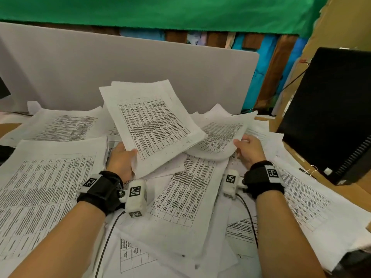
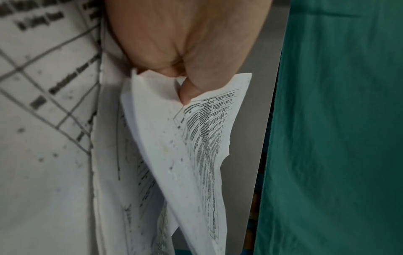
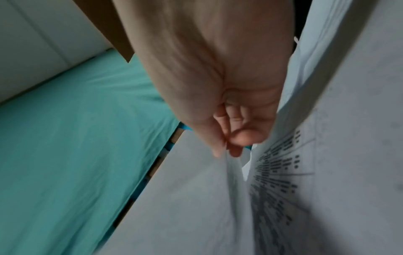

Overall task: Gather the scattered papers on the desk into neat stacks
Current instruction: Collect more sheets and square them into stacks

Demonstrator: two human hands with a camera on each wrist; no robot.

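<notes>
Sheets (image 1: 148,121) are tilting up from my left grip (image 1: 122,157), which is pinching their near corner, while my right grip (image 1: 249,149), nearer the lower sheaf (image 1: 218,137), is pinching its edge just beside them.

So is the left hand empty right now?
No, the left hand grips a lifted bundle of white printed table sheets by its lower corner.

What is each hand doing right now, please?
Left hand: fingers grip the raised sheaf of papers.
Right hand: fingers pinch the edge of a lifted sheet.
</notes>
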